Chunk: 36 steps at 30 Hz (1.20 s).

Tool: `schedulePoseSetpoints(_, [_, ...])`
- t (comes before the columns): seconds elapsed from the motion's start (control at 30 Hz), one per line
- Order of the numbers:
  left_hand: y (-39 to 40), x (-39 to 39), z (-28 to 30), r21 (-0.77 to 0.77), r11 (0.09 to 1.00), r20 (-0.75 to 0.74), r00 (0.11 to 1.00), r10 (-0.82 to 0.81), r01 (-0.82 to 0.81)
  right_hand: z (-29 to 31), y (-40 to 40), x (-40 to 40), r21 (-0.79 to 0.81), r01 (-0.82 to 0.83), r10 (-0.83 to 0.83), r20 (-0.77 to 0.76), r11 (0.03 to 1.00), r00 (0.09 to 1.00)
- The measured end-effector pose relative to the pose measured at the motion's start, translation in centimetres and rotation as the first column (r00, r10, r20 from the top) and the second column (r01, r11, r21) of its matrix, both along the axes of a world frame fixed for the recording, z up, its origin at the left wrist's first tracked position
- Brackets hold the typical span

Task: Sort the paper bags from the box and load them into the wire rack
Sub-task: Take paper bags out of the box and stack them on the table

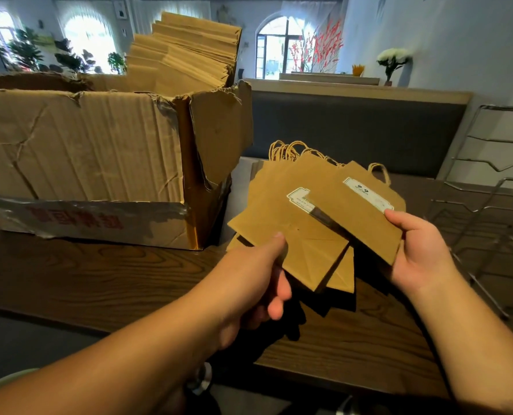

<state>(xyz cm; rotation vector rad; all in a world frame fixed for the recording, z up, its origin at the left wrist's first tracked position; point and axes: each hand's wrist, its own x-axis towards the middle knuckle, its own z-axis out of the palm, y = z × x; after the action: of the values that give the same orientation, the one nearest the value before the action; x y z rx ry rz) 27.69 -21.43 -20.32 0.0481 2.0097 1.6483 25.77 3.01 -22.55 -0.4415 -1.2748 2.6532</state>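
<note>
Forearms, two, bare, entering from the near edge of the table [105, 283].

Left hand [258, 283]: thumb on top, fingers curled beneath, clamped on the bottom end of a fanned bundle of paper bags [282, 223]. Handles point away toward the far edge.

Right hand [417, 250]: thumb on top, fingers under, pinching the bottom corner of a single bag [360, 211], held just beside and slightly over the bundle. White label upward; long axis runs from the grip away and to the left, handle at the far end.

Box [99, 151]: torn cardboard, far left corner of the table, more bags standing upright inside.

Wire rack [489, 205]: right edge of the table, slots seemingly vacant in view.

Judgement: the rack lies right of both grips, nearer the right hand; the single bag would likely need swinging rightward before slotting in.
</note>
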Motion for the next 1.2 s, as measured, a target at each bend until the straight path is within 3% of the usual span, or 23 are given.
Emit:
schedulePoseSetpoints(0.27, [-1.4,-0.7,-0.1,-0.007,0.995,-0.228,0.969,0.091,-0.095,-0.7,-0.4,-0.9,0.063,0.032,-0.027,-0.081,0.998,0.996])
schedulePoseSetpoints(0.37, [-1.7,-1.2,-0.5,0.013,0.987,-0.393,0.907,0.151,-0.158,-0.8,-0.5,-0.8,0.094,-0.009,0.017,-0.084,0.996,0.996])
schedulePoseSetpoints(0.43, [-2.1,-1.6,-1.1,0.027,0.979,-0.614,0.770,0.175,-0.201,-0.8,-0.7,-0.6,0.120,-0.039,0.048,-0.076,0.992,0.996])
schedulePoseSetpoints(0.47, [-2.3,-2.0,-1.5,0.006,0.974,-0.737,0.657,0.158,-0.228,-0.7,-0.8,-0.5,0.133,-0.051,0.061,-0.071,0.990,0.996])
schedulePoseSetpoints(0.53, [-2.5,-2.7,-2.0,-0.139,0.937,-0.902,0.432,0.014,-0.320,-0.7,-0.9,-0.4,0.163,-0.090,0.102,-0.066,0.983,0.993])
schedulePoseSetpoints(0.57, [-2.5,-3.2,-2.2,-0.256,0.905,-0.905,0.413,-0.102,-0.339,-0.8,-0.9,-0.4,0.171,-0.113,0.125,-0.060,0.979,0.990])
schedulePoseSetpoints(0.6, [-2.5,-3.8,-2.7,-0.334,0.892,-0.877,0.448,-0.175,-0.306,-0.8,-0.9,-0.4,0.173,-0.135,0.146,-0.052,0.976,0.988])
schedulePoseSetpoints(0.67, [-2.1,-4.5,-3.3,-0.339,0.926,-0.785,0.593,-0.180,-0.167,-0.8,-1.1,-0.3,0.176,-0.176,0.186,-0.044,0.969,0.982])
schedulePoseSetpoints(0.77, [-1.4,-4.5,-3.2,-0.105,0.993,-0.652,0.758,-0.022,-0.061,-0.7,-1.4,-0.2,0.220,-0.202,0.216,-0.044,0.954,0.975])
schedulePoseSetpoints(0.9, [-0.8,-4.9,-2.3,0.075,0.987,-0.506,0.848,0.158,-0.139,-0.8,-1.7,-0.3,0.262,-0.223,0.236,-0.019,0.939,0.971])
schedulePoseSetpoints(1.0, [-0.6,-6.1,-1.4,0.027,0.974,-0.377,0.900,0.218,-0.225,-1.0,-2.1,-0.2,0.243,-0.241,0.253,-0.019,0.940,0.967])
schedulePoseSetpoints(1.1, [-0.6,-6.9,-0.6,-0.037,0.993,-0.233,0.967,0.100,-0.112,-1.1,-2.4,-0.2,0.252,-0.233,0.248,-0.030,0.939,0.968])
schedulePoseSetpoints(1.2, [0.1,-7.5,-0.5,-0.041,0.998,-0.197,0.979,-0.047,0.039,-1.1,-2.4,-0.3,0.239,-0.213,0.226,-0.028,0.947,0.974])
